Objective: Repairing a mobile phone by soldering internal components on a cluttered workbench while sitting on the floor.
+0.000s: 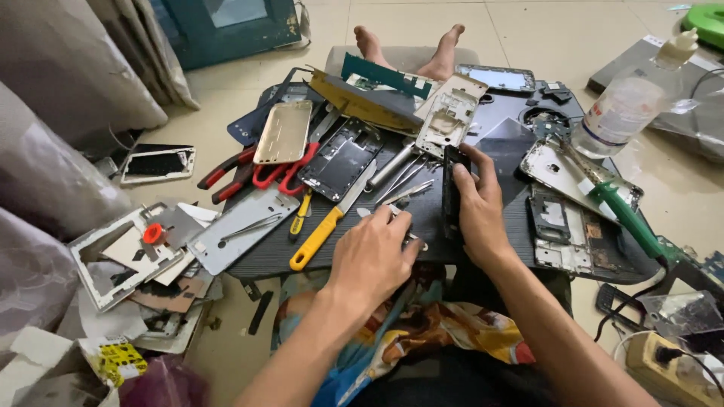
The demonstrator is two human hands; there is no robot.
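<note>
Currently holding a dark phone body (pixel 451 192) on edge in the right hand (pixel 480 207), fingers clamped along its far side and thumb on the near side. Long axis running away from the person, standing nearly upright on the dark ridged board serving as counter (pixel 422 218), at mid-board just ahead of the lap. Left hand (pixel 371 255) resting just beside it on the person's left, fingers curled together and pinching a small silver tool (pixel 377 213), apparently tweezers; exact grip partly hidden by the knuckles. Tool tip pointing away from the phone body, toward the yellow-handled knife (pixel 318 235). Phone body lying to the right of the left fingers, near but not touching; right hand plainly the nearer, already gripping it.

Surrounding clutter: red-handled pliers (pixel 256 172), a gold back cover (pixel 283 132), a black phone frame (pixel 341 158), a silver mid-frame (pixel 446 119), a green-handled tool (pixel 630 220), a clear plastic bottle (pixel 626 111) at the right. Bare feet (pixel 407 47) showing beyond the board.
</note>
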